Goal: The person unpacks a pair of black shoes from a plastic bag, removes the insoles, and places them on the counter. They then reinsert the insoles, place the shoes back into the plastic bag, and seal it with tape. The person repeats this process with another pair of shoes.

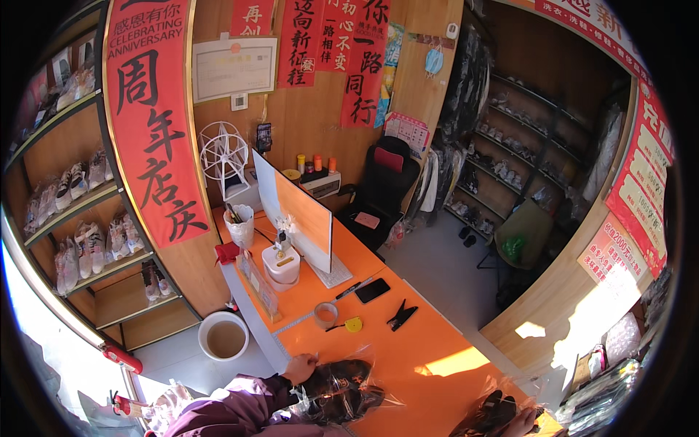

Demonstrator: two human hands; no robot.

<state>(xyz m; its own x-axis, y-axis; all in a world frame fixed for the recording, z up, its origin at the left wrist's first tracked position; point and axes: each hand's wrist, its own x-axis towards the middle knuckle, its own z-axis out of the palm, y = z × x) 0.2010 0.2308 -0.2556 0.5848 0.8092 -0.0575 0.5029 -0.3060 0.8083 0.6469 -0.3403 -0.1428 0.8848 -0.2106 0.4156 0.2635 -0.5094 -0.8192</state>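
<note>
A pair of dark shoes in a clear plastic bag (341,390) lies at the near end of the orange counter (306,341). At the bag's upper left edge is my left hand (300,368), its fingertips pinching the clear film. My right hand (523,423) is at the lower right, against a second bagged pair of dark shoes (491,412). Part of that hand is cut off by the picture's edge, so its grip is unclear. Farther up the counter lie a yellow tape measure (353,325), a roll of tape (326,314) and a black hand punch or plier-like tool (402,315).
A black phone (373,290), a monitor (297,213), a keyboard (333,273) and a white device (281,265) stand farther back. Left of the counter is a white bucket (223,336). Shelves of bagged shoes (90,248) line the left wall; an office chair (377,185) is behind.
</note>
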